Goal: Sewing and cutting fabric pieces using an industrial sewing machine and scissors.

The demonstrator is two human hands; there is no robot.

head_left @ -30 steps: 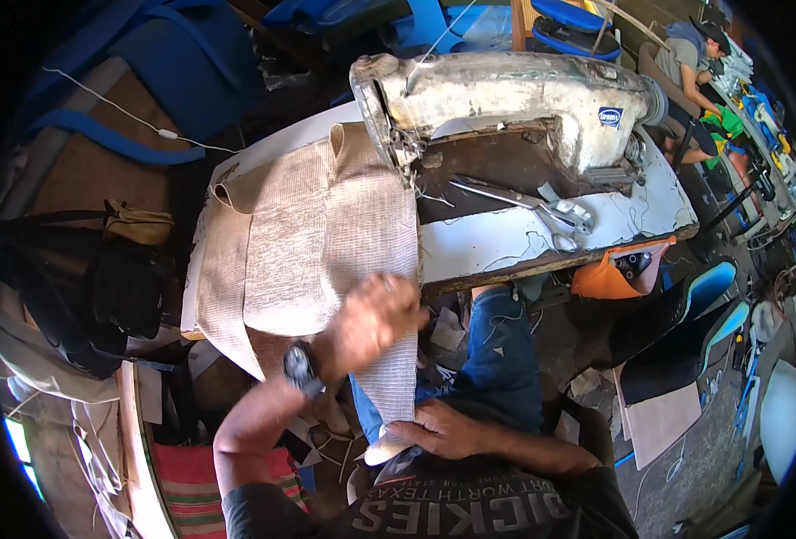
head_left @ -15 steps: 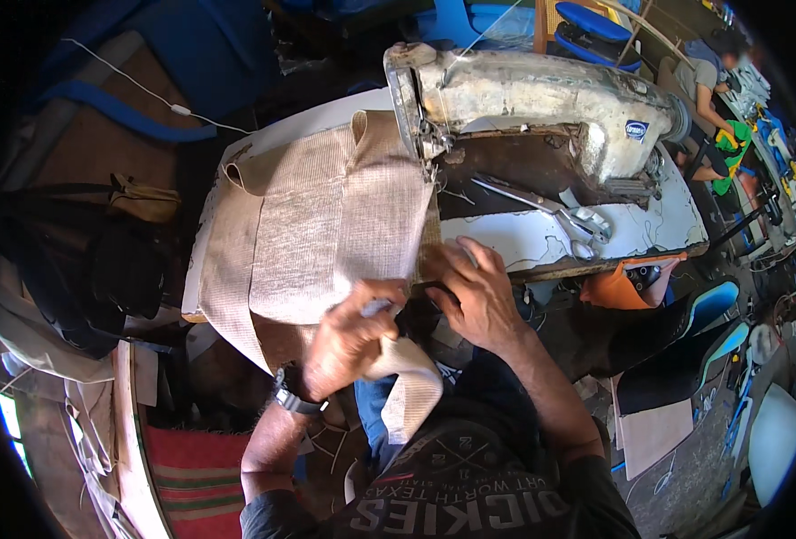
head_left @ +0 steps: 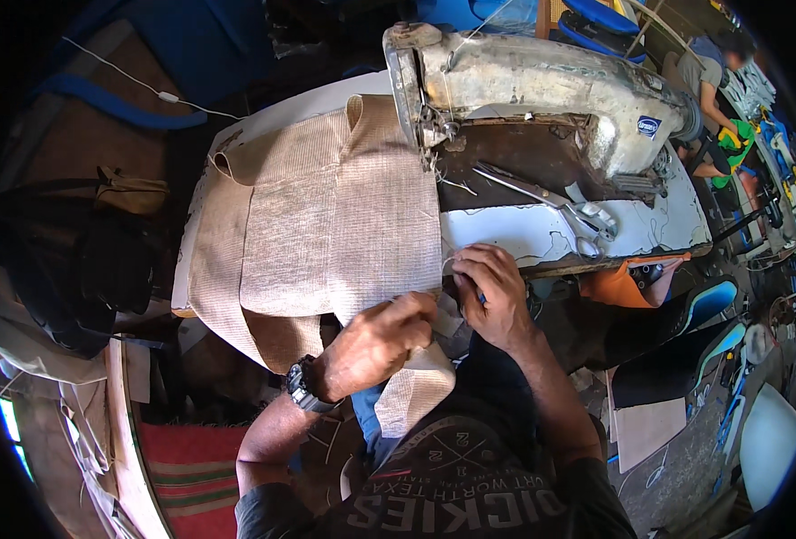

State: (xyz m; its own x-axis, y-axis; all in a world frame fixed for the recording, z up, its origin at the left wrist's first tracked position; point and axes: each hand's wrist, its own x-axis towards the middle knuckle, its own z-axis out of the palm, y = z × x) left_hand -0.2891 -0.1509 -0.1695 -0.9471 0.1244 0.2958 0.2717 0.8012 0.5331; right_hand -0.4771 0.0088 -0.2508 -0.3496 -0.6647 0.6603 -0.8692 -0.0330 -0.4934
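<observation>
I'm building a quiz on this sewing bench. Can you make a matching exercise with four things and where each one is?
Things:
1. Scissors
2. Beige woven fabric
3. Sewing machine
4. Wristwatch

Places:
A. On the person's left wrist
B. At the far edge of the table, needle end toward the fabric
C. Lying on the table right of the fabric, in front of the machine
D. Spread over the left part of the table, hanging off the near edge

Pairs: 1-C, 2-D, 3-B, 4-A
</observation>
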